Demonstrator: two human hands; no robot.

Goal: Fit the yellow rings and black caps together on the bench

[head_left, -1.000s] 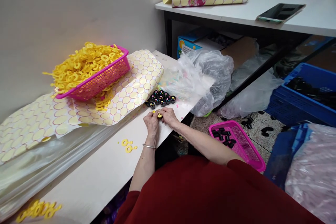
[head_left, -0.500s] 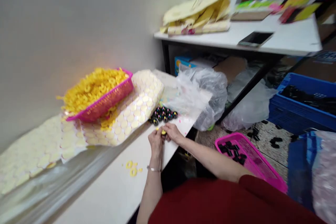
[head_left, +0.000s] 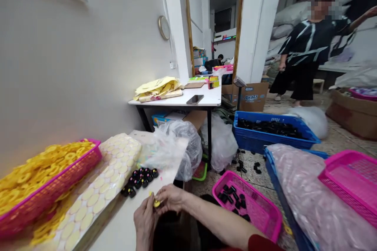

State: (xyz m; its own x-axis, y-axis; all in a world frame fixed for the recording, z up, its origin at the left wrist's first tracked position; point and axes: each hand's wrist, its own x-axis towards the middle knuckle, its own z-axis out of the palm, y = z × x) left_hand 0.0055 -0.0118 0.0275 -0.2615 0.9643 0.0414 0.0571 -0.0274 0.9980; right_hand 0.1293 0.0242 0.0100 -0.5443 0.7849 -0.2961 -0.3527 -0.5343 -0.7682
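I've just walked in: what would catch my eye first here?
Likely the heap of yellow rings in the pink basket at lower left. At bottom centre, the left hand and right hand hold a small yellow piece between them, near black round pieces. At upper right, a person has an arm outstretched.

Your left hand points upward, fingers pinched close beside your right hand, its fingers curled; your bare right forearm slants inward.
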